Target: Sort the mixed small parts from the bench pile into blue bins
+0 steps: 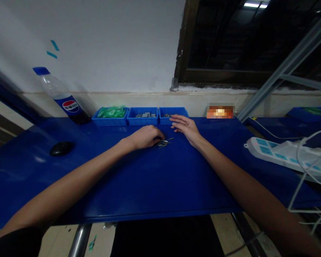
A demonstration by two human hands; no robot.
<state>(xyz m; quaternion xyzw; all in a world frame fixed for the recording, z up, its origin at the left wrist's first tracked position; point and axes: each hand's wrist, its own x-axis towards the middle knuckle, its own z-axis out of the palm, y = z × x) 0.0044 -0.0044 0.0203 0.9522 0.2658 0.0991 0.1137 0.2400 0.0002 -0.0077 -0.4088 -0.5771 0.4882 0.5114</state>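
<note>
My left hand rests on the blue table, its fingers curled down onto a small pile of thin metal pins. Whether it grips any pin is hidden under the fingers. My right hand hovers flat with fingers stretched out, just in front of the right blue tray, which holds small dark metal parts. It holds nothing. The middle blue tray holds grey metal pieces, and the left blue tray holds green plastic parts.
A cola bottle leans at the back left against the white wall. A black mouse lies at the left. A white power strip with cables sits at the right, near a metal frame. A dark window lies beyond.
</note>
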